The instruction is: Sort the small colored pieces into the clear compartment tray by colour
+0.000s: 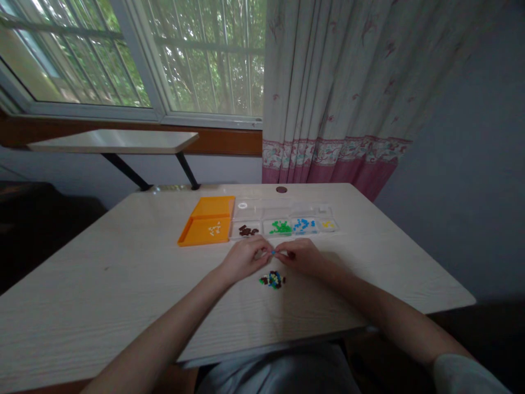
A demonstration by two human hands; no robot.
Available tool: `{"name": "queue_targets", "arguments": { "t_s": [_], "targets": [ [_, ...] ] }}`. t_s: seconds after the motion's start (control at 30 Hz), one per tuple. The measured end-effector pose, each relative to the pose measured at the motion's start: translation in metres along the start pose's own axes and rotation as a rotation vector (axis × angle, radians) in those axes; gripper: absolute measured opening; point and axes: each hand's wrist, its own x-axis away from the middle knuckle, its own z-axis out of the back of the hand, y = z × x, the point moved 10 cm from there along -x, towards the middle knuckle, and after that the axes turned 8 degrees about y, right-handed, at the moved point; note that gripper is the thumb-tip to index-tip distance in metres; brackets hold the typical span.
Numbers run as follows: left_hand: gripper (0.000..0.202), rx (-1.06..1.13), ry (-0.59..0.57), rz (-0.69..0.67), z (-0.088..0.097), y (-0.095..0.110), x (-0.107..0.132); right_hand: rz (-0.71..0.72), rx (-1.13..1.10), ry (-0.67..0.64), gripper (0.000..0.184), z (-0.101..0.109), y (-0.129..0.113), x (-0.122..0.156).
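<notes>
My left hand (246, 257) and my right hand (302, 256) meet fingertip to fingertip above the table, both pinched on one tiny blue piece (273, 252). Its exact kind is too small to make out. Something dark red or brown (291, 255) shows within the curl of my right hand. Just below the hands, on the tabletop, lies a small cluster of brown, green, blue and pale pieces (273, 280); whether they are joined I cannot tell.
Behind my hands stand clear boxes with brown pieces (248, 231), green pieces (281, 226), blue pieces (304, 225) and yellow pieces (327, 224). An orange open case (192, 230) holding white pieces (214, 228) is at left. A raised shelf (118, 140) rises over the back left.
</notes>
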Motion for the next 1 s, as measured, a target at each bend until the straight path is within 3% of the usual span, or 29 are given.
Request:
{"name": "queue_targets", "arguments": {
  "t_s": [0.27,0.5,0.63,0.87,1.0],
  "targets": [
    [0.012,0.033,-0.025,0.037,-0.002,-0.001,-0.002,0.084,0.027,0.085,0.021,0.011,-0.005,-0.003],
    [0.013,0.067,-0.292,0.006,-0.027,0.002,0.008,0.106,0.091,0.392,0.023,0.055,0.004,-0.004],
    [0.014,0.067,-0.339,-0.029,-0.031,0.007,0.010,0.125,0.113,0.498,0.024,0.068,0.001,-0.001],
    [0.015,0.037,-0.336,-0.035,-0.032,0.005,0.011,0.113,0.107,0.512,0.022,0.069,0.004,0.000],
    [0.016,0.030,-0.342,-0.032,-0.033,0.003,0.012,0.085,0.168,0.465,0.024,0.070,0.020,-0.004]
  ]
}}
